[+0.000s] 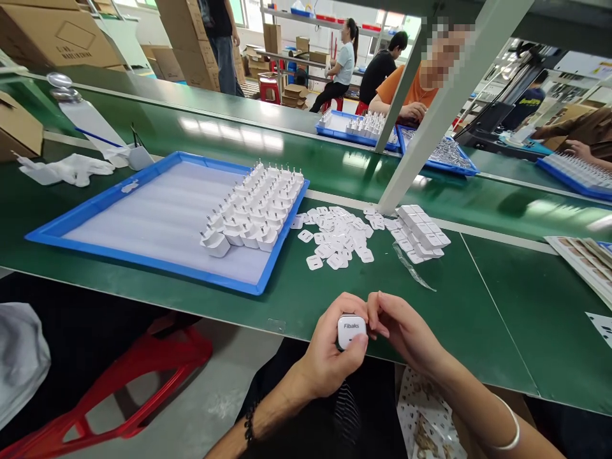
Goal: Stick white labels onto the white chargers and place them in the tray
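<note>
My left hand (329,347) is closed around a white plug-in charger (351,331) just over the table's front edge. Its rounded square face, printed "Fibaks", points up at me, with my thumb along the lower edge. Close against its right side, my right hand (401,325) has its fingers bent and drawn together; what they pinch, if anything, is hidden. Beyond my hands lies a loose pile of small white square face plates (342,233). To its left, rows of white chargers (258,207) stand pins-up in a blue-rimmed tray (143,255).
Stacked white plates (421,233) sit right of the pile, beside a clear plastic strip (414,268). A slanted white post (430,127) rises behind them. White gloves (71,169) lie at far left. Other people work across the green bench (478,287). A red chair (143,376) stands at lower left.
</note>
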Action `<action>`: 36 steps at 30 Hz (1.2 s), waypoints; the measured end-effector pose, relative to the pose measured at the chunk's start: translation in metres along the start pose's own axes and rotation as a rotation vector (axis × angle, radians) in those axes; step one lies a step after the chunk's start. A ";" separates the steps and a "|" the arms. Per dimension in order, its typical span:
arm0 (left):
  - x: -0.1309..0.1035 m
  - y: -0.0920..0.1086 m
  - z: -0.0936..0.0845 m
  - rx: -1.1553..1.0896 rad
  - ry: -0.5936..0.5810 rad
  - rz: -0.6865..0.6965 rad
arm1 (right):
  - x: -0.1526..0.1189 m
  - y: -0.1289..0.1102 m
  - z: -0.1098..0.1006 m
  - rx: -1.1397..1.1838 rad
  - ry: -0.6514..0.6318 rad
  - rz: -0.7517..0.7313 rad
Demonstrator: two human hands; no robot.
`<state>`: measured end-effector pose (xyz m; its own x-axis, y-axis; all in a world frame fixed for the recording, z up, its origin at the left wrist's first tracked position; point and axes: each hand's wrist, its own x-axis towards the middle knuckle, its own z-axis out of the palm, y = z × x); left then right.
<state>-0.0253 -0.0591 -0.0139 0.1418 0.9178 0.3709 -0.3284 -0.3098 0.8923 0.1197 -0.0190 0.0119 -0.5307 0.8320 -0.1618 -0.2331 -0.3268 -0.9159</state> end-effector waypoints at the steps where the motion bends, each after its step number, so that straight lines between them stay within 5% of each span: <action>1: 0.000 0.002 0.001 -0.005 0.014 -0.019 | 0.000 0.001 0.000 0.000 0.003 0.003; 13: 0.003 0.007 0.001 -0.198 0.019 -0.164 | -0.009 0.007 -0.005 -0.210 0.073 -0.118; 28: -0.004 0.028 0.008 -0.060 0.030 -0.147 | -0.033 0.001 0.017 -0.320 0.010 -0.219; 36: -0.002 0.029 -0.001 -0.200 -0.126 -0.217 | -0.034 0.003 0.012 -0.278 0.075 -0.159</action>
<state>-0.0365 -0.0698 0.0109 0.3388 0.9154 0.2174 -0.4529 -0.0438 0.8905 0.1278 -0.0539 0.0190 -0.4413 0.8970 -0.0262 -0.0710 -0.0640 -0.9954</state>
